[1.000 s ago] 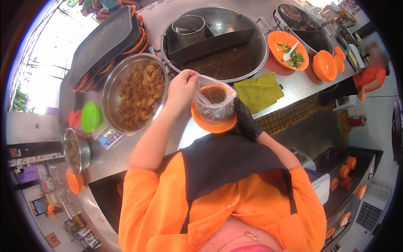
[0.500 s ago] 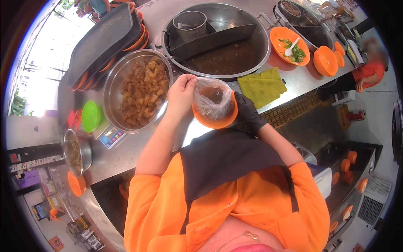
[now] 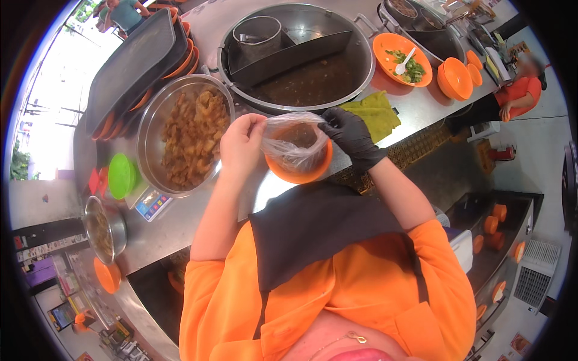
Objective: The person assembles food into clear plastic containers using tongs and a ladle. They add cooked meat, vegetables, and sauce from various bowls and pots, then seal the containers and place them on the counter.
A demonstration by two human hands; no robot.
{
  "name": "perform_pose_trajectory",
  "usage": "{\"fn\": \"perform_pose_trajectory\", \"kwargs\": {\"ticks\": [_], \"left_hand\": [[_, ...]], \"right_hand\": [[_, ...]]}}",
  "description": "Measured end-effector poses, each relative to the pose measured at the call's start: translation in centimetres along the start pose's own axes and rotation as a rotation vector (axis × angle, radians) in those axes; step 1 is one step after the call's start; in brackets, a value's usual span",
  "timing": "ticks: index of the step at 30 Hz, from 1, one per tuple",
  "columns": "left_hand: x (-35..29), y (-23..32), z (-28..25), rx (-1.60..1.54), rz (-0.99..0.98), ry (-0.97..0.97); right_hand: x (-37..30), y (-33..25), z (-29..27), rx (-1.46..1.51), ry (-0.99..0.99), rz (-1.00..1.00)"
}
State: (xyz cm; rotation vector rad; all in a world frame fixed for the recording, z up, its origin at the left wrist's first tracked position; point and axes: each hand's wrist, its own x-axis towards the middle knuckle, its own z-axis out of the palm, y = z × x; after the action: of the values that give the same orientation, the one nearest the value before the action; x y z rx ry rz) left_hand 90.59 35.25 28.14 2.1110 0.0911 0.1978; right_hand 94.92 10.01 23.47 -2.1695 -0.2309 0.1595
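A clear plastic bag (image 3: 293, 157) with brown broth inside sits in an orange bowl (image 3: 301, 176) at the near edge of the steel counter. My bare left hand (image 3: 242, 141) pinches the left side of the bag's rim between thumb and fingers. On the other side my right hand (image 3: 352, 135), in a black glove, pinches the rim too, so the bag's mouth is stretched wide. Beyond the bag stands a large round pot (image 3: 283, 107) with a metal divider and dark broth. A folded olive-green cloth (image 3: 374, 117) lies just past my right hand.
Left of my hands are a steel basin (image 3: 147, 144) of browned food pieces, a scale (image 3: 152, 203), a green bowl (image 3: 122, 175) and stacked dark trays (image 3: 135, 66). To the right are an orange bowl (image 3: 385, 45) of chopped greens with a white spoon and stacked orange bowls (image 3: 456, 79). Another person (image 3: 521, 93) stands far right.
My right hand has moved up from the bowl's side to the bag's rim and taken hold of it. The bag's mouth is pulled wider between both hands.
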Motion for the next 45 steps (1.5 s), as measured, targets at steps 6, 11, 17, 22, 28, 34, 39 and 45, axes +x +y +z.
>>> {"fn": "perform_pose_trajectory", "kwargs": {"ticks": [6, 11, 17, 22, 28, 34, 39, 45], "left_hand": [[-1.0, 0.4, -1.9, 0.194, 0.128, -0.059], [-1.7, 1.7, -2.9, 0.243, 0.092, -0.168], [-2.0, 1.7, -2.6, 0.100, 0.013, -0.095], [-2.4, 1.2, -3.0, -0.005, -0.058, -0.172], [-5.5, -4.8, -0.5, 0.000, -0.111, -0.207], [-8.0, -8.3, 1.0, 0.336, -0.251, -0.173], [-8.6, -5.5, -1.3, 0.030, 0.076, -0.103], [-4.9, 1.1, 1.6, 0.280, 0.432, 0.009]], "right_hand": [[-0.9, -2.2, -2.8, -0.166, 0.158, -0.190], [-2.0, -3.2, -4.0, -0.527, 0.304, -0.495], [-1.9, -2.7, -4.1, -0.428, 0.322, -0.513], [-1.9, -1.5, -3.5, 0.481, 0.254, -0.066], [-1.6, -1.1, -5.0, 0.941, 0.125, 0.194], [-1.7, -2.6, -4.5, 1.149, 0.111, 0.181], [-1.7, -2.7, -4.7, 1.168, -0.020, 0.104], [-1.9, -5.0, -4.4, 1.155, -0.015, 0.135]]}}
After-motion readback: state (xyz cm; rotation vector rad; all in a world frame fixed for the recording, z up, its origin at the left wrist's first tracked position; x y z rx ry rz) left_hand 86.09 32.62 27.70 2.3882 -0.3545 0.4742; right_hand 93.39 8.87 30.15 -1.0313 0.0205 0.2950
